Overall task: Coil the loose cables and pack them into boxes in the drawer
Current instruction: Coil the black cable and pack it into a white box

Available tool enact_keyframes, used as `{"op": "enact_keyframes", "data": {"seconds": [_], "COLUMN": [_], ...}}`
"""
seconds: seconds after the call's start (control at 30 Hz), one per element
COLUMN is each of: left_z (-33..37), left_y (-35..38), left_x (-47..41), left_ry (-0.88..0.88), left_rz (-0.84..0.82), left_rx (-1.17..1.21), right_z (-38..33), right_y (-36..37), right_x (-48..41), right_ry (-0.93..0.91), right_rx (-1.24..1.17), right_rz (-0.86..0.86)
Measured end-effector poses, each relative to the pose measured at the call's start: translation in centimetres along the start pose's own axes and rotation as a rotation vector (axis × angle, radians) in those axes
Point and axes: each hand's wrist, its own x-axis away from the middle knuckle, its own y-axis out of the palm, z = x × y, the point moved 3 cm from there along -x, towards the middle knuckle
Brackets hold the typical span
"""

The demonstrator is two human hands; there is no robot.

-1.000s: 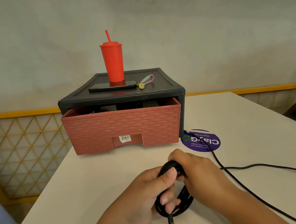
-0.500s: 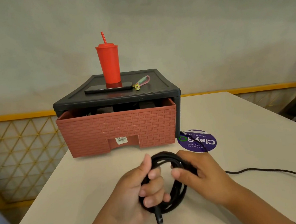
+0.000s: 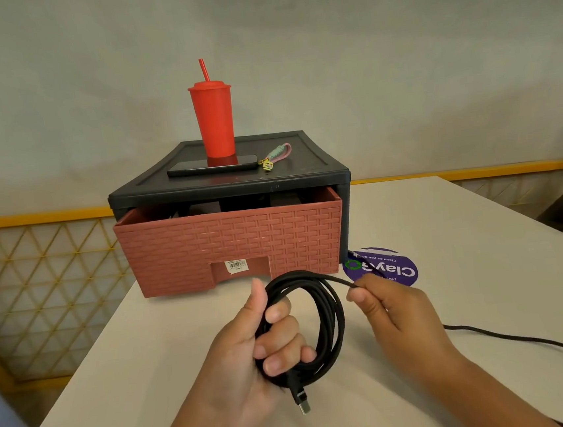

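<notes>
White table (image 3: 450, 266), grey wall (image 3: 396, 64), yellow lattice rail (image 3: 39, 288) — left hand (image 3: 249, 361) fingers (image 3: 278, 342) clamped on cable (image 3: 331, 315), right hand (image 3: 393, 316) pinching it.

The inside of the drawer (image 3: 231, 245) is mostly hidden behind its front; only dark shapes show there. The cable (image 3: 331, 312) runs off the right edge of the picture, so its far end is not seen. The print on the small label (image 3: 237, 265) is too small to read.
</notes>
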Motion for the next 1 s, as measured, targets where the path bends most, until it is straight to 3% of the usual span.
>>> {"op": "enact_keyframes", "data": {"seconds": [0.1,0.2,0.4,0.5,0.57,0.67,0.77,0.83,0.93,1.0], "left_z": [-0.1,-0.1,0.8,1.1,0.9,0.9,0.7,1.6,2.5,2.8], "left_y": [0.4,0.8,-0.5,-0.9,-1.4,-1.5,-2.7,-2.1,-2.4,-1.7], "left_x": [0.2,0.4,0.0,0.0,-0.3,-0.6,0.1,-0.3,-0.2,0.1], "left_ry": [-0.001,0.006,0.073,0.067,0.059,0.052,0.195,0.242,0.367,0.411], "left_rz": [0.046,0.057,0.021,-0.011,-0.090,-0.343,-0.129,-0.165,0.151,0.190], "left_rx": [-0.153,-0.143,0.088,0.157,0.222,0.359,0.297,0.347,0.433,0.376], "right_z": [-0.2,-0.2,-0.3,-0.7,-0.9,-1.0,-1.0,-1.4,-2.3,-2.9], "right_y": [-0.9,-1.0,1.2,1.4,1.2,1.2,1.8,2.3,2.8,3.2], "right_x": [-0.2,-0.3,0.2,0.4,0.3,0.4,0.7,0.9,1.2,1.5], "right_ry": [-0.005,0.021,0.135,0.149,0.164,0.181,0.192,0.179,0.119,0.098], "right_rx": [-0.033,-0.038,0.123,0.121,0.111,0.137,0.167,0.191,0.225,0.232], "right_rz": [0.114,0.095,-0.357,-0.423,-0.433,-0.508,-0.598,-0.644,-0.705,-0.744]}}
